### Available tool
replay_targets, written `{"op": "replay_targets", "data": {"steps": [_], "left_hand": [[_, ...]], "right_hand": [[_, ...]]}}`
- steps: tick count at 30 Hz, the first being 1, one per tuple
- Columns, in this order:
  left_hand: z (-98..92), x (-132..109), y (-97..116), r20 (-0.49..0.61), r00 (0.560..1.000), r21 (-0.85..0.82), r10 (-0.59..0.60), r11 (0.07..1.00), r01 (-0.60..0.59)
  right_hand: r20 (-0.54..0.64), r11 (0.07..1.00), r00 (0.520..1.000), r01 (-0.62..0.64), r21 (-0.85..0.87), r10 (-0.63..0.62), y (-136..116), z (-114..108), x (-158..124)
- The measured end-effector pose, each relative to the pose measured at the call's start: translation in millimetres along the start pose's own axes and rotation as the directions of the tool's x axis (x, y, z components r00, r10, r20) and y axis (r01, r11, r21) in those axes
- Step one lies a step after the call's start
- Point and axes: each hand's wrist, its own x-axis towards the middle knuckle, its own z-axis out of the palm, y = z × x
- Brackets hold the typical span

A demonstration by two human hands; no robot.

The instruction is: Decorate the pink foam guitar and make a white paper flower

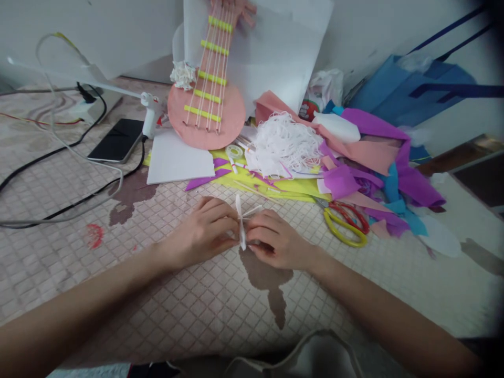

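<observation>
Above the quilted cloth, my left hand (214,227) and my right hand (273,237) meet with fingers pinched. Between them stands a small, narrow white strip (238,206), upright and gathered at its middle. Thin white string-like ends (252,211) stick out from it towards the right hand. The strip may be paper or thin cloth; I cannot tell which. My fingers cover part of it on both sides. Just beyond the hands lies yellow sheet material (303,188) with a tangled heap of white string (284,144) on it.
A pink paper guitar (210,118) with yellow frets leans at the back. Scissors (346,224) lie right of my hands, near purple, pink and blue scraps (378,173). Leftward are a glue gun (150,113), a phone (117,140), cables and a white board (177,163).
</observation>
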Motion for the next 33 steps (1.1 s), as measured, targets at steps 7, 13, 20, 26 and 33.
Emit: {"op": "replay_targets", "data": {"steps": [7,13,20,26,33], "left_hand": [[4.4,-5.4,-0.9,0.013,0.998,0.087,0.057,0.995,-0.058],[7.4,-5.5,2.8,0.003,0.998,0.069,0.057,0.996,-0.057],[11.3,-6.6,2.8,0.022,0.999,0.012,0.035,0.999,-0.035],[12.3,-6.7,3.5,0.014,0.999,0.013,0.033,0.999,-0.033],[11.9,-5.0,5.1,0.005,1.000,0.027,0.028,0.999,-0.028]], "right_hand": [[0.034,0.998,0.999,-0.010,-0.063,0.012,-2.1,-1.5,1.8],[0.071,0.996,0.997,-0.001,-0.084,0.007,-2.7,-1.0,0.2],[0.087,0.997,0.996,-0.014,-0.082,0.021,-2.0,2.6,0.3],[0.093,0.996,0.995,-0.016,-0.090,0.024,-1.5,3.5,-0.6],[0.086,0.994,0.996,-0.013,-0.106,0.022,-2.1,3.8,-0.4]]}}
